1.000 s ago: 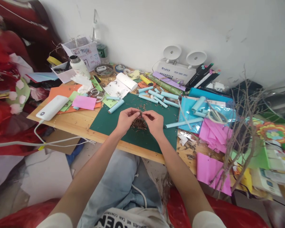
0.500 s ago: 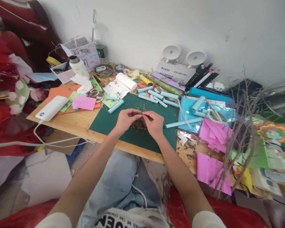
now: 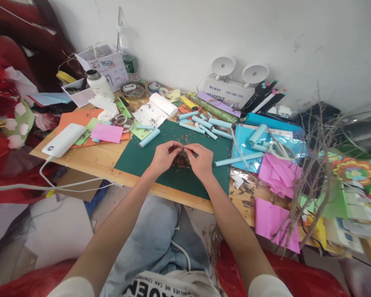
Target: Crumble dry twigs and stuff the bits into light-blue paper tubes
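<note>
The left hand (image 3: 165, 157) and the right hand (image 3: 201, 159) meet at their fingertips, thumb and fingers of each pinched narrow on a small brown piece (image 3: 182, 147); its exact shape is too small to tell. The piece is above a pile of brown bits (image 3: 180, 162), which lies on the green mat (image 3: 136, 153). Just beyond the hands, a loose group of blue paper tubes (image 3: 202, 122) lies at the mat's far edge. 2 more tubes lie beyond the left hand, and 1 long blue tube (image 3: 238, 159) reaches from the mat onto a blue packet (image 3: 239, 148) on the right. Scissors (image 3: 282, 152) are beside pink paper (image 3: 280, 175) there, with bare branches (image 3: 321, 165) farther right. On the left of the wooden table (image 3: 103, 159) are a pink sheet (image 3: 106, 132) and a white power bank (image 3: 64, 140). Toward the wall, a roll of white paper (image 3: 163, 104) lies partly unrolled, a white bottle (image 3: 100, 86) stands open, and a white unit (image 3: 227, 91) carries 2 round lamps (image 3: 255, 74).
</note>
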Tool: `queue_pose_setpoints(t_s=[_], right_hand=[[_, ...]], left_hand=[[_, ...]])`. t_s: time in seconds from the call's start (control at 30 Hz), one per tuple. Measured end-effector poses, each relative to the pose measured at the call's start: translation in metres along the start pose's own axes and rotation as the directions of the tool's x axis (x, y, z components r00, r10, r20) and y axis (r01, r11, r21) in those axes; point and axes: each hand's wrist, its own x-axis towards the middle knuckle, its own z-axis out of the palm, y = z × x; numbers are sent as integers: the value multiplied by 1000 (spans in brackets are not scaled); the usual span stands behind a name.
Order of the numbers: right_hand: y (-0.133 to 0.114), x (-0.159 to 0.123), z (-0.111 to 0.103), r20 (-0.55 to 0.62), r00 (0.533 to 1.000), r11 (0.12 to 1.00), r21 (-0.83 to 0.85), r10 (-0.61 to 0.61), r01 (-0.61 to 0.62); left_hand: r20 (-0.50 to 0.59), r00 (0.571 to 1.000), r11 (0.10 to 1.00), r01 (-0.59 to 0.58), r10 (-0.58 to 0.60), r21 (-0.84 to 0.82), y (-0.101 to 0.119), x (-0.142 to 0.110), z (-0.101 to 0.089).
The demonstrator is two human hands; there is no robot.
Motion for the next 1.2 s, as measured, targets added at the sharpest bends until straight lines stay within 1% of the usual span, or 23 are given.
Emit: queue_pose_setpoints(t_s=[0.1, 0.2, 0.27, 0.3, 0.33, 0.37, 0.43, 0.47, 0.53, 0.57, 0.6, 0.63, 0.7, 0.8, 0.9, 0.97, 1.03, 1.2], right_hand=[[-1, -1, 2, -11, 1000, 999, -34, -13, 12], [-3, -2, 3, -21, 1000, 999, -48, 22, -23], [-4, -3, 5, -37, 995, 996, 2, 94, -94], [-4, -3, 6, -33, 987, 986, 64, 157, -154], [-4, -4, 7, -20, 972, 962, 150, 232, -227], [-3, -3, 8, 2, 950, 919, 251, 313, -304], [0, -2, 10, 63, 890, 786, 445, 451, -429], [1, -1, 11, 94, 861, 714, 519, 499, -470], [3, 1, 11, 137, 817, 604, 608, 560, -515], [3, 3, 10, 146, 808, 577, 628, 571, -522], [4, 3, 9, 142, 808, 575, 632, 572, -519], [4, 4, 8, 124, 817, 598, 622, 563, -506], [3, 4, 6, 70, 858, 691, 561, 509, -456], [1, 2, 3, 26, 929, 844, 409, 370, -348], [0, 0, 1, 26, 975, 946, 239, 219, -219], [-1, 0, 0, 32, 991, 983, 127, 127, -130], [0, 0, -1, 28, 998, 998, 40, 52, -53], [2, -2, 2, 8, 998, 997, -44, -68, 68]], left_hand=[[-14, 999, 994, -39, 40, 100, 4, -1, 1], [-24, 995, 974, -92, 99, 205, 10, -3, 4], [-46, 990, 967, -116, 130, 229, 14, -5, 8], [-64, 988, 966, -121, 139, 227, 15, -5, 10], [-81, 987, 970, -120, 140, 213, 15, -6, 12], [-94, 986, 975, -115, 135, 188, 14, -7, 14], [-103, 990, 992, -88, 97, 94, 12, -7, 18], [-98, 993, 998, -66, 68, 25, 10, -6, 19], [-86, 996, 992, -17, 6, -124, 7, -5, 21], [-90, 996, 983, 2, -19, -185, 5, -4, 21], [-99, 994, 973, 15, -39, -231, 4, -3, 21], [-111, 992, 965, 24, -54, -259, 3, -2, 21], [-127, 989, 961, 37, -74, -273, 2, 0, 19], [-108, 991, 971, 50, -78, -236, 1, 1, 16], [-91, 994, 974, 41, -63, -222, 2, 1, 13], [-81, 995, 971, 39, -60, -236, 4, 0, 11], [-71, 995, 970, 53, -72, -239, 4, 0, 9], [-19, 986, 950, 152, -164, -272, 4, 2, 4]])
